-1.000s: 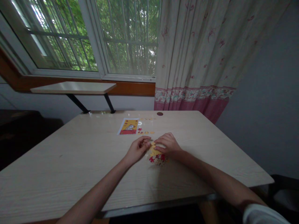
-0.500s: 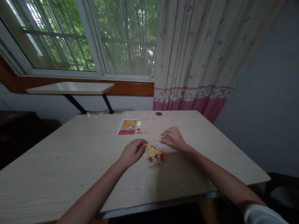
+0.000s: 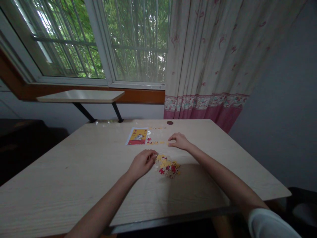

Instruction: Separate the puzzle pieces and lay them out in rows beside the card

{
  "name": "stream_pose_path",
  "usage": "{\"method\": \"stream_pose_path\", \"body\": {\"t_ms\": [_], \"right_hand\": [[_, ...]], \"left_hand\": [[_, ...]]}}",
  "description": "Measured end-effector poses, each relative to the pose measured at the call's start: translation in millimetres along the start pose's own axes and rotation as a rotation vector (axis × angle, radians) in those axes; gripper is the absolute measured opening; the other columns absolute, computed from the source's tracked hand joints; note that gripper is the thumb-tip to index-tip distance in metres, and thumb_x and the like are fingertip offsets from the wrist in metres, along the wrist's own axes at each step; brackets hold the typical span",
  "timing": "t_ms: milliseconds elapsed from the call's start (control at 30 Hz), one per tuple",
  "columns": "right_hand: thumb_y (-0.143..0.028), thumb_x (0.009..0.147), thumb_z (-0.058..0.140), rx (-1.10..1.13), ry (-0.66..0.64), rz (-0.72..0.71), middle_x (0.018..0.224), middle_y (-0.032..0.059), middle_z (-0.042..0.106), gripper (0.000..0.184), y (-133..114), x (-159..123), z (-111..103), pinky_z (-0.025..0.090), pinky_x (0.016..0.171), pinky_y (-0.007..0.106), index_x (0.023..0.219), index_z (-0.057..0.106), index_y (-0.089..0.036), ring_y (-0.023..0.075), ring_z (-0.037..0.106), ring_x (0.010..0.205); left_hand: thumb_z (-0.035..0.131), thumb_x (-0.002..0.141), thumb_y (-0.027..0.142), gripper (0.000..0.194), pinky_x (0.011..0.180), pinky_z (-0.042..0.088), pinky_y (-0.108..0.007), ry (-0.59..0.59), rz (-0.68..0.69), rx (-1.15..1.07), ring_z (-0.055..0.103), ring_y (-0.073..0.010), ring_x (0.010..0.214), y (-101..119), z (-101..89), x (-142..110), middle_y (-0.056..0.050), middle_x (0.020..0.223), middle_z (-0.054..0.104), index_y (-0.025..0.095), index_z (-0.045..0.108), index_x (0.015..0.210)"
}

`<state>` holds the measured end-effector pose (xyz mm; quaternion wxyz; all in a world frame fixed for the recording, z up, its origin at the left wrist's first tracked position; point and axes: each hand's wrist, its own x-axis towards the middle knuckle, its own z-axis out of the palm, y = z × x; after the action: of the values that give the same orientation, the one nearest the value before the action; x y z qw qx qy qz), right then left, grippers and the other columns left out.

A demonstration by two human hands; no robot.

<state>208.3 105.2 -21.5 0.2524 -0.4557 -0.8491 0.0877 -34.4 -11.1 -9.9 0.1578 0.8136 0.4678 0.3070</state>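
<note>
A heap of small jigsaw pieces (image 3: 169, 167), yellow, red and pale, lies on the table. At its left edge rests my left hand (image 3: 142, 162), fingers curled together toward the thumb; what they hold, if anything, is hidden. My right hand (image 3: 180, 141) is farther back, with thumb and fingertips closed on a yellow jigsaw piece (image 3: 168, 144) low over the tabletop. That piece is at the right end of a short row of jigsaw pieces (image 3: 155, 143). Just behind this row sits a red piece (image 3: 149, 139).
Left of the rows is a printed picture card (image 3: 137, 137) with a white animal on yellow and red. Another row of yellow pieces (image 3: 157, 128) lies farther back. A round brown disc (image 3: 169, 122) is near the table's (image 3: 99, 178) back edge, and a raised shelf (image 3: 84, 96) stands back left.
My right hand has left the heap with a yellow jigsaw piece and moved back to the end of the front row. My left hand has drawn slightly left, staying beside the heap.
</note>
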Motion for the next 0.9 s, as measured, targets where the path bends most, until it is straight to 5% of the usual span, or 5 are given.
{"method": "stream_pose_path", "body": {"t_ms": [900], "right_hand": [[-0.035, 0.073, 0.063, 0.064, -0.041, -0.028, 0.088, 0.0036, 0.066, 0.021, -6.3, 0.5, 2.9, 0.042, 0.073, 0.028, 0.089, 0.068, -0.021, 0.0154, 0.059, 0.081]], "left_hand": [[0.043, 0.085, 0.028, 0.021, 0.074, 0.043, -0.03, 0.01, 0.014, 0.016, 0.055, -0.018, 0.078, -2.7, 2.4, 0.1, -0.005, 0.084, 0.061, 0.019, 0.06, 0.094]]}}
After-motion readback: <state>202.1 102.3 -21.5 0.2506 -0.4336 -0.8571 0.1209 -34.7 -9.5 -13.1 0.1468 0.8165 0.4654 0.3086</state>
